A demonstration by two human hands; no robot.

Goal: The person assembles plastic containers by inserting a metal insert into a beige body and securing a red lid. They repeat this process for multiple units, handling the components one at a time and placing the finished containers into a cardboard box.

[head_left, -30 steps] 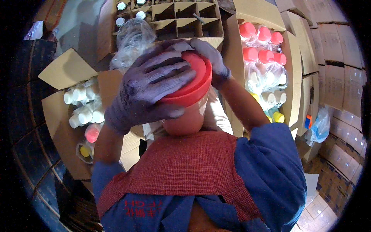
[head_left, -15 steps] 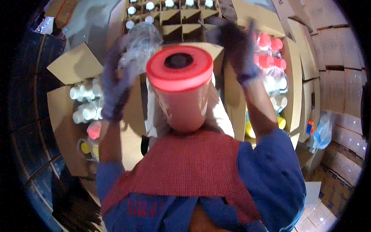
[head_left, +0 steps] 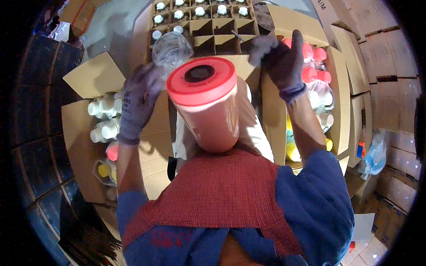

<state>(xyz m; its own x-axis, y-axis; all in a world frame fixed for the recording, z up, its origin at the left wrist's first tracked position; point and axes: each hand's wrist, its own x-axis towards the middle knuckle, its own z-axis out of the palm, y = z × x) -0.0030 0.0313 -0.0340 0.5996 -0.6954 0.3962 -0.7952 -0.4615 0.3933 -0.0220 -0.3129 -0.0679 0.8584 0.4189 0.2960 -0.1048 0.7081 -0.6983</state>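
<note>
Hovering empty, right fingers (head_left: pixel 296 44) spread, left fingers (head_left: pixel 153 76) blurred — grip unclear, lidded tub (head_left: pixel 208 117) between, bottles (head_left: pixel 199 11) in carton (head_left: pixel 242 64)

I am seeing the jar (head_left: pixel 206 104) taking up the frame's centre, blocking a straight pass between the left hand (head_left: pixel 142 95) and the right hand (head_left: pixel 280 62). Upper left of it, the bag (head_left: pixel 172 52) is obstructing the way. Bare cells (head_left: pixel 204 46) are offering room at top centre, a rod (head_left: pixel 238 35) crossing near their right end. Right of the jar, a gap is running to the right carton (head_left: pixel 274 124), where bottles (head_left: pixel 316 95) are crowding the inside.
</note>
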